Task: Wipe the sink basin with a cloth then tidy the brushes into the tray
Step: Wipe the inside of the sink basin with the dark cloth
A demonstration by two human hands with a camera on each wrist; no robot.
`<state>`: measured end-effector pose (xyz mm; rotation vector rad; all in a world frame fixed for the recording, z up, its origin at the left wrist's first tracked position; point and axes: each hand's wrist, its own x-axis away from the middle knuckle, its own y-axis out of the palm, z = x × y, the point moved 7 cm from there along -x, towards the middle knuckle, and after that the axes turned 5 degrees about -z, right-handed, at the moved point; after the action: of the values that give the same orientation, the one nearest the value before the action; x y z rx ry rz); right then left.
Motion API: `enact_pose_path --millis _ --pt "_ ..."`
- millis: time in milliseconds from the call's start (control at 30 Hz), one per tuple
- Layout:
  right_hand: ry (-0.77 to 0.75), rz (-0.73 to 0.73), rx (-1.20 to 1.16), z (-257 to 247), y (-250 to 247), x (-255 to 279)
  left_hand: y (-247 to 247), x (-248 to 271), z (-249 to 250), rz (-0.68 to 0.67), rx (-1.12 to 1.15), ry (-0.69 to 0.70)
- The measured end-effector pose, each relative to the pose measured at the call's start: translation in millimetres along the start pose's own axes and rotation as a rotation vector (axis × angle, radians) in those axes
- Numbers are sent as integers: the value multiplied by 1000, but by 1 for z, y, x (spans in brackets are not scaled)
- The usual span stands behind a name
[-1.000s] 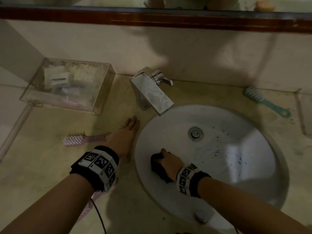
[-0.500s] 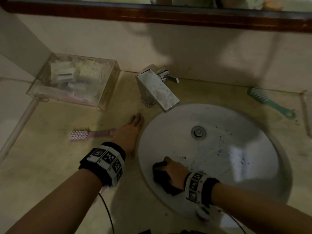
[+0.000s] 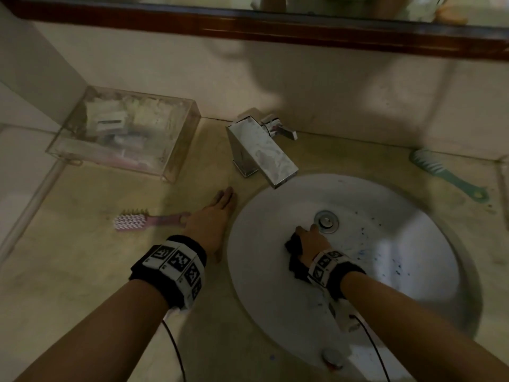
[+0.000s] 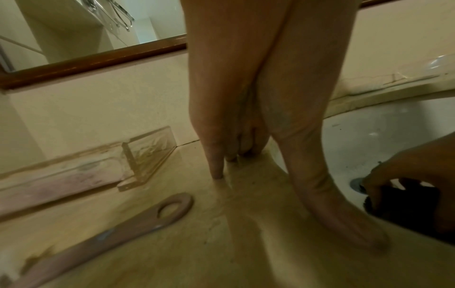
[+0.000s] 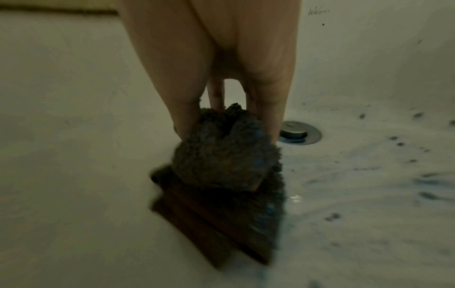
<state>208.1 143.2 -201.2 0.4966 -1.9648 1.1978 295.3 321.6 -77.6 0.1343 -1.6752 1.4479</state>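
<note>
Hands first: right hand (image 3: 311, 242) gripped the dark cloth (image 3: 295, 256), bunched under curled fingers (image 5: 183, 109), and pressed it against the basin (image 3: 275, 293) floor. Left hand (image 3: 209, 226) lay flat on the desk (image 3: 82, 285) just beside the rim, fingers straight and together, holding nothing, apparently bracing.

Against the frames from a second and half a second earlier, moved the cloth from the near-left wall of the basin up toward the middle; fingertips now sat right at the drain (image 3: 327, 221), touching or nearly so. Left hand stayed where it was. Left a pale, cleaner-looking band on the near-left side, while blue specks (image 3: 396, 268) remained scattered right of the drain. Judged from that: wiping under way, roughly half the bowl covered, right side not yet reached.

Pose: right forearm reached in from the lower right, wrist low inside the bowl, palm down over the cloth, knuckles pointed at the drain. Left forearm came in from the lower left, palm down.

Brushes not yet tidied: pink brush (image 3: 132, 221) lay on the desk with its handle end just beside the left hand, possibly touching; green brush (image 3: 440, 172) lay well apart at the far right by the wall. Tray (image 3: 170, 158) sat at the back left, already holding small packets.
</note>
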Motion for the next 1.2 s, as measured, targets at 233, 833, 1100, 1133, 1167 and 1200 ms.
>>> enact_pose_path --millis 233,833,1100,1133,1167,1200 --pt "-294 -93 -62 -84 30 34 1 -4 -2 12 -3 25" --pt "-149 -79 83 -5 -13 5 7 -7 -4 -49 -56 -53" --pt "-277 -543 308 -4 78 72 8 -9 -4 -13 -49 -40" --pt "-258 -498 313 -1 73 65 7 -8 -3 0 -54 -37" --pt "-262 -442 327 -2 65 60 4 -6 -1 3 -67 -38" --pt "-259 -386 344 -1 57 54 3 -5 1 -3 -82 -38"
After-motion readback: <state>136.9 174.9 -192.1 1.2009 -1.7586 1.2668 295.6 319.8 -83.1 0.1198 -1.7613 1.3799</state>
